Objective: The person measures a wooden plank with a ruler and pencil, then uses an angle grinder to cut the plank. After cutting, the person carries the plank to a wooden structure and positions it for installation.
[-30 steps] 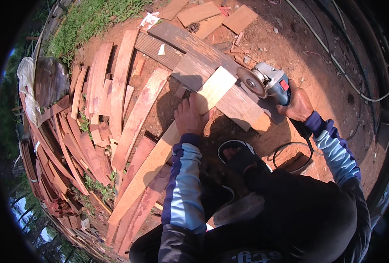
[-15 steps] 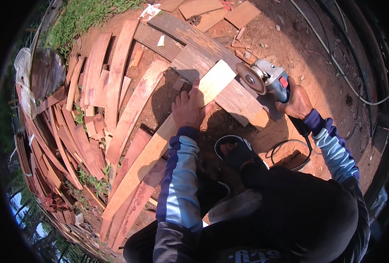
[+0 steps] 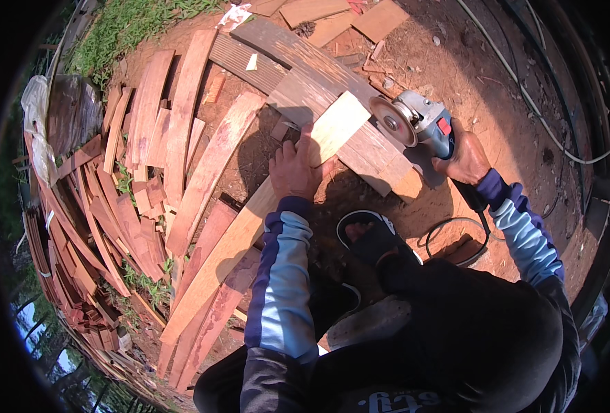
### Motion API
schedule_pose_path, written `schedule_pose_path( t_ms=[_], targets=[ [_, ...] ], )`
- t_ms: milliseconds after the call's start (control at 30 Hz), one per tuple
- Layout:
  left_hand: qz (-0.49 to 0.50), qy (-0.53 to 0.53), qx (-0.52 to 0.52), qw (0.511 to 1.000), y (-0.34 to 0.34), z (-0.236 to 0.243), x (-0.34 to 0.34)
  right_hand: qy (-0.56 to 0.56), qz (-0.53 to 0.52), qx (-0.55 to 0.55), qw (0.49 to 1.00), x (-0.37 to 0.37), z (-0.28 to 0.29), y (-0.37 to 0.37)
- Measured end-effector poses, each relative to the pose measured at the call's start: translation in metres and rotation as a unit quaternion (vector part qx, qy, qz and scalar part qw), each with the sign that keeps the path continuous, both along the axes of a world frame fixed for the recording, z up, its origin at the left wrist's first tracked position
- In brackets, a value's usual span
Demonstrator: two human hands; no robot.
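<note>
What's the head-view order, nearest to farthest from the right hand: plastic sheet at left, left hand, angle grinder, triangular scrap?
1. Angle grinder: in the right hand
2. Left hand: near centre
3. Triangular scrap: upper left
4. Plastic sheet: far left

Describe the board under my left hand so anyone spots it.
From the wood heap on the left, move right to the left hand. The board runs beneath it, far end over a weathered plank. It looks pale yellow; the boards beside it are redder.
</note>
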State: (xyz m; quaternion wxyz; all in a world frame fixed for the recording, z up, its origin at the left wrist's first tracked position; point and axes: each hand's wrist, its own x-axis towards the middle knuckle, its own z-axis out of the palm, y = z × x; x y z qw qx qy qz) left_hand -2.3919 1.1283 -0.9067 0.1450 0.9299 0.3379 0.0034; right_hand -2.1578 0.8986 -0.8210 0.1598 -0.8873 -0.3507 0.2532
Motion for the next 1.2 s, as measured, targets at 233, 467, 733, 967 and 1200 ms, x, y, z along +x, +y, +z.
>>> schedule_pose_path(
  t_ms=[233,467,733,967,1200],
  targets=[
    [0.004,-0.001,-0.018,1.000,0.000,0.000,0.000,0.009,-0.005,-0.014,1.000,-0.001,0.003,0.003],
    [0.004,-0.004,-0.017,1.000,0.000,0.001,0.000,0.010,-0.004,-0.009,1.000,0.000,-0.001,0.001],
    [0.005,0.000,-0.018,1.000,0.000,-0.001,-0.001,0.011,-0.004,-0.016,1.000,0.000,0.001,0.003],
    [0.003,0.003,-0.020,1.000,0.000,0.002,0.001,0.005,0.001,-0.009,1.000,0.001,-0.002,0.001],
    [-0.015,-0.057,0.048,0.997,0.002,-0.015,-0.004,0.000,0.008,0.008,1.000,0.003,-0.005,0.001]
  ],
)
